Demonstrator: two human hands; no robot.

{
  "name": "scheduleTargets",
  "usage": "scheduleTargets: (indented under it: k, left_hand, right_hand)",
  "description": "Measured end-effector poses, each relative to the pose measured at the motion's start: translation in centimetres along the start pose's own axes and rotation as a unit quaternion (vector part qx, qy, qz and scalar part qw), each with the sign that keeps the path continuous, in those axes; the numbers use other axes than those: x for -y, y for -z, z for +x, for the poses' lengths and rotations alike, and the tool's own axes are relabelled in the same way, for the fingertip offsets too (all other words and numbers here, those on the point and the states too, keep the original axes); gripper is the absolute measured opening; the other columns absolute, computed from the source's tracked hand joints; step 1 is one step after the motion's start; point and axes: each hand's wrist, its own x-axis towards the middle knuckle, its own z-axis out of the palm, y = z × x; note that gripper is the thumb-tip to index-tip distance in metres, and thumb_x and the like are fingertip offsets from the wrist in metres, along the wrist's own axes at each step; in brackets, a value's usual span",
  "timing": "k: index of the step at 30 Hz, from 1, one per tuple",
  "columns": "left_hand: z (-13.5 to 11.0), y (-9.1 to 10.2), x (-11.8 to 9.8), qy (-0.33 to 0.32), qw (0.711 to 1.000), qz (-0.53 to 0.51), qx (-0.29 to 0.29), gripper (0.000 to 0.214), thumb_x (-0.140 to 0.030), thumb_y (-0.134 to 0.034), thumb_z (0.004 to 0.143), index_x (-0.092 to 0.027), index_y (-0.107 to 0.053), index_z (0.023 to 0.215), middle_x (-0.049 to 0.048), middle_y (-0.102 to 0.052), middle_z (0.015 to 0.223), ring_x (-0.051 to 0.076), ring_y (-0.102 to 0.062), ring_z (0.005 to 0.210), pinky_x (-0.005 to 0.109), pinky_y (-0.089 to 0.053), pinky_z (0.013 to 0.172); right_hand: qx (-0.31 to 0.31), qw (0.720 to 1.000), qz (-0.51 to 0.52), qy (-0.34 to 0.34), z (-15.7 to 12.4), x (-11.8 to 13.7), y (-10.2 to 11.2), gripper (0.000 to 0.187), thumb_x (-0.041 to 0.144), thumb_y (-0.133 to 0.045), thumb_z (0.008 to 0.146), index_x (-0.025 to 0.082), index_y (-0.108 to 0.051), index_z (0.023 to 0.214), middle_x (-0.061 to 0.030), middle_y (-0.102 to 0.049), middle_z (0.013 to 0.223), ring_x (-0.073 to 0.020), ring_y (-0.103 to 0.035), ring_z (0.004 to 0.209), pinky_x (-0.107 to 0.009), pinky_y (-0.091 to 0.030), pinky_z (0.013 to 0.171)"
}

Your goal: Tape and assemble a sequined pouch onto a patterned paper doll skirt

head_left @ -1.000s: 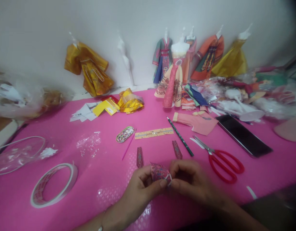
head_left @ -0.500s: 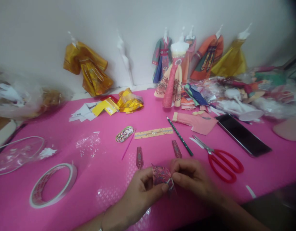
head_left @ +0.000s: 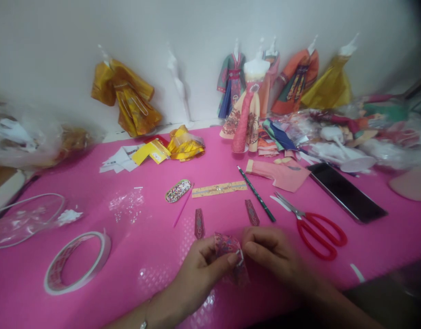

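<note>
My left hand (head_left: pixel 203 269) pinches a small piece of dark pink patterned fabric (head_left: pixel 227 243) between thumb and fingers. Along the fabric, beside my left thumb, runs a narrow white strip (head_left: pixel 240 258). My right hand (head_left: pixel 270 251) is closed in a pinch at the fabric's right edge; what lies between its fingertips is too small to tell. Just beyond my hands lie two dark red patterned tabs, the left tab (head_left: pixel 199 224) and the right tab (head_left: pixel 252 213). Farther off is a yellow patterned band (head_left: pixel 219 189).
Red-handled scissors (head_left: pixel 322 233), a phone (head_left: pixel 347 192) and a dark green pencil (head_left: pixel 256 194) lie on the right. A tape roll (head_left: pixel 106 256) rests on the left, and a bead dish (head_left: pixel 178 191) mid-table. Dressed doll forms (head_left: pixel 246 107) and plastic-bagged materials (head_left: pixel 347 146) line the back.
The fabric has tilted, with more of its lower part hanging below my left thumb. My right fingertips stay close to its edge. The view has shifted slightly.
</note>
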Motion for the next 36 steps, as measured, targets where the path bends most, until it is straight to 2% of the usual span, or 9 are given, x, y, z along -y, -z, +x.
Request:
scheduleTargets:
  k: [7,11,15,18,27,36]
  left_hand:
    - [0.14,-0.01,-0.20,-0.009,1.000,0.002,-0.008,0.023,-0.036,-0.083,0.071,-0.015,-0.074,0.074,-0.0003,-0.068,0.064,0.011,-0.061,0.060,0.021,-0.050,0.061]
    - [0.03,0.18,-0.25,-0.013,1.000,0.013,-0.018,0.024,-0.037,-0.082,0.071,-0.015,-0.074,0.076,0.0014,-0.069,0.069,0.013,-0.062,0.066,0.022,-0.049,0.065]
    - [-0.13,0.11,-0.62,0.002,1.000,0.015,-0.004,0.028,-0.040,-0.082,0.070,-0.015,-0.074,0.078,0.0018,-0.070,0.069,0.014,-0.061,0.068,0.024,-0.048,0.067]
    - [-0.22,0.04,-0.64,0.004,0.999,0.033,-0.019,0.029,-0.040,-0.084,0.068,-0.015,-0.072,0.075,0.0010,-0.068,0.068,0.014,-0.059,0.070,0.023,-0.045,0.068]
    - [0.04,0.19,-0.45,-0.014,0.999,0.046,0.001,0.029,-0.041,-0.083,0.069,-0.015,-0.070,0.075,-0.0005,-0.065,0.067,0.013,-0.057,0.068,0.024,-0.045,0.068]
    - [0.11,-0.08,-0.61,-0.016,0.999,0.041,0.006,0.027,-0.040,-0.084,0.069,-0.016,-0.072,0.075,-0.0005,-0.067,0.068,0.013,-0.057,0.066,0.023,-0.045,0.068]
  right_hand:
    - [-0.001,0.999,-0.027,-0.023,-0.05,-0.44,-0.20,0.022,0.032,-0.065,0.083,0.016,-0.057,0.070,0.0008,-0.055,0.066,-0.0124,-0.051,0.063,-0.023,-0.038,0.058]
    - [-0.020,0.999,-0.018,-0.030,0.06,-0.13,-0.21,0.024,0.033,-0.066,0.082,0.017,-0.056,0.067,0.0029,-0.050,0.063,-0.0104,-0.046,0.059,-0.022,-0.036,0.056]
    - [-0.023,0.999,0.017,-0.037,0.11,-0.20,-0.06,0.028,0.040,-0.067,0.082,0.017,-0.056,0.069,0.0031,-0.050,0.062,-0.0102,-0.044,0.058,-0.022,-0.035,0.055]
    - [-0.021,0.998,0.037,-0.039,0.11,-0.54,0.01,0.031,0.043,-0.067,0.083,0.017,-0.057,0.070,0.0029,-0.049,0.063,-0.0104,-0.043,0.058,-0.023,-0.035,0.055]
    - [-0.023,0.998,0.027,-0.054,0.11,-0.31,-0.28,0.028,0.040,-0.070,0.079,0.017,-0.058,0.068,0.0031,-0.051,0.062,-0.0104,-0.046,0.058,-0.022,-0.036,0.056]
    - [-0.013,0.997,0.057,-0.057,0.04,-0.66,-0.16,0.032,0.045,-0.071,0.079,0.017,-0.059,0.071,0.0032,-0.051,0.062,-0.0100,-0.044,0.058,-0.022,-0.035,0.055]
